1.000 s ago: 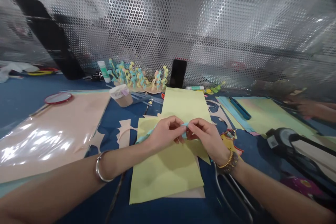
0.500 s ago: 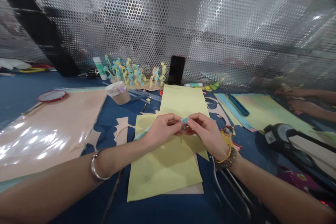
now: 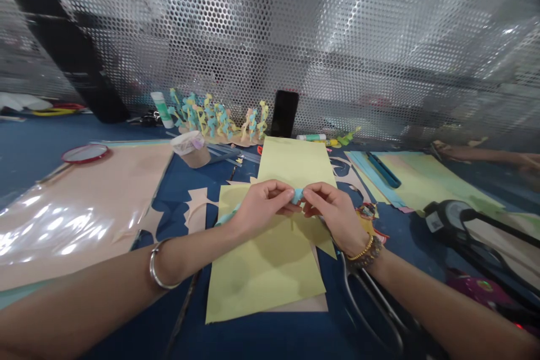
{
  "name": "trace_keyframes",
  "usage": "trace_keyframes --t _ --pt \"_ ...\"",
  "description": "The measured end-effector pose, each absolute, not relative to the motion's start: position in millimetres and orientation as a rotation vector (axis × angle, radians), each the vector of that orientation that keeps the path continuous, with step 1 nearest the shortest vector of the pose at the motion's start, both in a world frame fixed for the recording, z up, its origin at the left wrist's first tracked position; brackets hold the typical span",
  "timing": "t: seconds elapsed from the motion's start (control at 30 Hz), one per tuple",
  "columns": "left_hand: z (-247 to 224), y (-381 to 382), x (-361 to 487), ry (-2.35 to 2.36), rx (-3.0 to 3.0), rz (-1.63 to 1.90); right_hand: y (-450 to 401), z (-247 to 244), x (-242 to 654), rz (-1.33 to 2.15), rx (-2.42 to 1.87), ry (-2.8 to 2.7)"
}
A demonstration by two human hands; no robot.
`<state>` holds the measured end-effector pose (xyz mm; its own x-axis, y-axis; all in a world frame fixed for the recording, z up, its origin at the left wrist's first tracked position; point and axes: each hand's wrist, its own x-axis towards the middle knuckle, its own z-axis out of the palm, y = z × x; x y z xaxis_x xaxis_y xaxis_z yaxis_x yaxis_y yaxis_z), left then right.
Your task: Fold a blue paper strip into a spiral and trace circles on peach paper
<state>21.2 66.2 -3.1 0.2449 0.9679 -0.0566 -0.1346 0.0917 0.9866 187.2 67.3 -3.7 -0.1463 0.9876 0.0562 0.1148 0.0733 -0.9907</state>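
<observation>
Hands (image 3: 264, 208) (image 3: 335, 214) angle inward — fingers (image 3: 282, 199) pinching blue paper (image 3: 297, 196) between them.

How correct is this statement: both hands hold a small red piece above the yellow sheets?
Only the colour is wrong: in the head view, the left hand and right hand hold a small light blue piece above the yellow sheets.

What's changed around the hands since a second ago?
The small blue piece shows more openly between the fingertips of the left hand and right hand. A co-worker's hand, blurred, has moved right. Nothing was visibly let go: both hands keep their grip. The front yellow sheet and phone stayed put.
</observation>
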Motion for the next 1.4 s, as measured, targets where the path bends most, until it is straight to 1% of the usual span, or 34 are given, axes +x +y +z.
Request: trace_keyframes --t 0.43,0.53,0.8,1.07,1.4 --pt "-1.9 64.2 20.9 1.041 1.246 1.099 66.1 0.0 185.1 1.083 -1.195 -1.544" --pt "-2.4 64.1 20.8 1.047 1.268 1.11 66.1 -0.6 185.1 1.119 -1.201 -1.531" --pt "-5.4 63.3 21.2 1.043 1.345 1.149 66.5 -2.8 184.0 1.367 -1.106 -1.368" --pt "-6.8 62.1 20.8 1.031 1.389 1.144 66.5 -1.0 184.3 1.282 -1.158 -1.428" --pt "-0.2 62.2 22.8 1.009 1.265 1.089 67.4 -2.3 184.1 1.311 -1.133 -1.384"
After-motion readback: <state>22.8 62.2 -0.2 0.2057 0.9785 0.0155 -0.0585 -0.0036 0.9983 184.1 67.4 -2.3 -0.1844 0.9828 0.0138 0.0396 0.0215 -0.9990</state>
